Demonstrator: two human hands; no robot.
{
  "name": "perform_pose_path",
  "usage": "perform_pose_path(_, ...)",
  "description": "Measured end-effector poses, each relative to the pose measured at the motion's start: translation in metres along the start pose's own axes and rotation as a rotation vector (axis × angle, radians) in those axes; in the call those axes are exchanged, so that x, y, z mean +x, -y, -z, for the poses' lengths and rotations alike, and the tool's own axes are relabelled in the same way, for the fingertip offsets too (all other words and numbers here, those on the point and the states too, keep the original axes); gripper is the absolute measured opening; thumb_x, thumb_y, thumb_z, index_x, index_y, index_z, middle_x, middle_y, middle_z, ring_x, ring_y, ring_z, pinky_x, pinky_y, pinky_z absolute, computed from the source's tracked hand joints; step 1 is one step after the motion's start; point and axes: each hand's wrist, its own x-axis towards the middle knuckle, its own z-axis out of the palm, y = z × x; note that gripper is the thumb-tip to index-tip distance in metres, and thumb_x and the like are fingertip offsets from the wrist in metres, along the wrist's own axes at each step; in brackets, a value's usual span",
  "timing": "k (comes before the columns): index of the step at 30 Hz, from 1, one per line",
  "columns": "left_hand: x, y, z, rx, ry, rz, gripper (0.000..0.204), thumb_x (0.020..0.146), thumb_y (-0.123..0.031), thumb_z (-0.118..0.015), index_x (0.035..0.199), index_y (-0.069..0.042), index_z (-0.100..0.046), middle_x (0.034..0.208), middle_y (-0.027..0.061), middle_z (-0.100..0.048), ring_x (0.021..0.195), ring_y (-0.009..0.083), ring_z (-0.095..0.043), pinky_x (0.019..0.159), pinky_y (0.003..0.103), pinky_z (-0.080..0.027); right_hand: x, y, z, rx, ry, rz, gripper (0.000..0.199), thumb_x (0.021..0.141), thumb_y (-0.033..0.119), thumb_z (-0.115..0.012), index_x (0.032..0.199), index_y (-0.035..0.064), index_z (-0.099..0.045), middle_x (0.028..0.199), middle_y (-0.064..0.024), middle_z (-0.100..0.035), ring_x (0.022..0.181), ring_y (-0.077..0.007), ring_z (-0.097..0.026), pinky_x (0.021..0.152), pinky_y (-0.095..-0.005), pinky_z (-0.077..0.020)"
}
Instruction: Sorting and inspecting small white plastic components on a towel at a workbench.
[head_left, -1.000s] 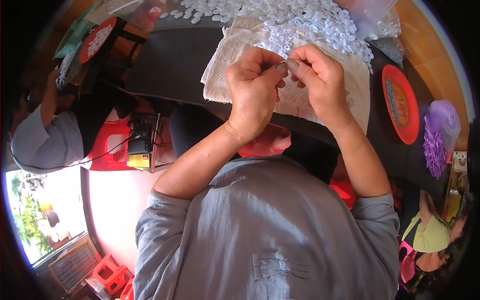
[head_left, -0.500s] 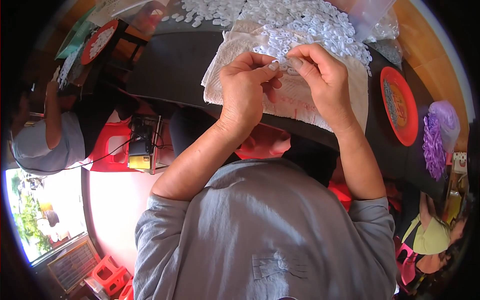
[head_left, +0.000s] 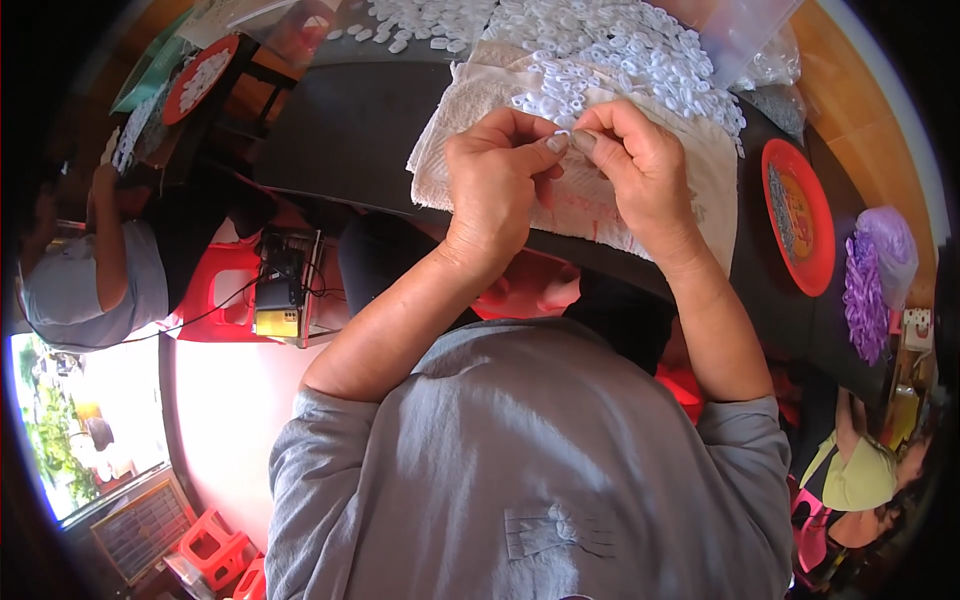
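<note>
I find the small white piece (head_left: 562,132) at the fingertips, held between the two hands in front of the chest, over the near part of the cloth. The left hand (head_left: 490,170) shows me its back, wrist nearly straight, thumb stretched toward the right and pressed with the index finger on that piece, the other fingers curled underneath. The right hand (head_left: 642,165) comes in from the opposite side, its index finger arched and its thumb tip almost meeting it, right beside the piece (whether these tips grip it too, I cannot tell from my end). Both forearms rise from grey short sleeves and angle inward, elbows wide. Beneath the hands I see the beige cloth (head_left: 435,165), woven, ribbed and soft, with faded red marks and a ragged edge. On its far part and beyond spreads a heap of white pieces (head_left: 640,50), small smooth ovals, many with a hole through them. The tabletop (head_left: 345,125) is dark and flat. To the right lies a glossy red plate (head_left: 822,255) with fine grey bits inside, and past it a bundle of shiny purple strips (head_left: 864,310) beside thin, crinkled translucent plastic. Further left, a co-worker (head_left: 95,285) sits near another red plate (head_left: 229,50) bearing white pieces.
</note>
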Motion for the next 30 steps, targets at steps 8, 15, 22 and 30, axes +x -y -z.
perform_pose_path(8, -0.002, 0.004, -0.013, -0.135, -0.109, 0.039, 0.004, 0.085, 0.002, -0.061, 0.088, 0.004, -0.059, 0.075, 0.0084, -0.061, 0.059, 0.0138, -0.057, 0.047, 0.024, -0.042, -0.004, 0.006, -0.009, 0.419, -0.05, -0.412, 0.01, 0.092, 0.012, -0.058, 0.088, 0.004, -0.06, 0.077, 0.0033, -0.058, 0.068, -0.0043, -0.053, 0.06, -0.0199, -0.0408)
perform_pose_path(15, 0.0, -0.001, -0.005, -0.108, -0.065, 0.044, 0.006, 0.086, 0.0, -0.061, 0.091, 0.004, -0.059, 0.077, 0.0107, -0.063, 0.061, 0.0158, -0.059, 0.047, 0.026, -0.043, 0.0, 0.005, 0.004, 0.279, -0.048, -0.297, 0.01, 0.092, 0.014, -0.059, 0.092, 0.0044, -0.062, 0.079, 0.0027, -0.058, 0.068, -0.0046, -0.052, 0.061, -0.0199, -0.0405)
perform_pose_path(22, 0.0, -0.004, -0.004, -0.062, -0.044, 0.042, 0.007, 0.086, 0.0, -0.06, 0.092, 0.005, -0.06, 0.079, 0.0117, -0.064, 0.06, 0.0158, -0.059, 0.047, 0.025, -0.044, 0.001, -0.004, 0.007, 0.101, 0.02, -0.056, 0.006, 0.09, 0.005, -0.059, 0.092, 0.0, -0.06, 0.081, 0.0016, -0.059, 0.075, -0.0056, -0.053, 0.068, -0.0211, -0.0445)
perform_pose_path(30, -0.001, -0.003, 0.0, -0.018, 0.038, 0.084, 0.006, 0.088, 0.0, -0.059, 0.091, 0.005, -0.06, 0.077, 0.0099, -0.063, 0.059, 0.013, -0.058, 0.048, 0.023, -0.043, -0.002, 0.001, 0.002, 0.078, 0.0, -0.116, 0.006, 0.083, -0.001, -0.057, 0.09, -0.0012, -0.058, 0.076, -0.0084, -0.063, 0.07, -0.0145, -0.058, 0.065, -0.0272, -0.0475)
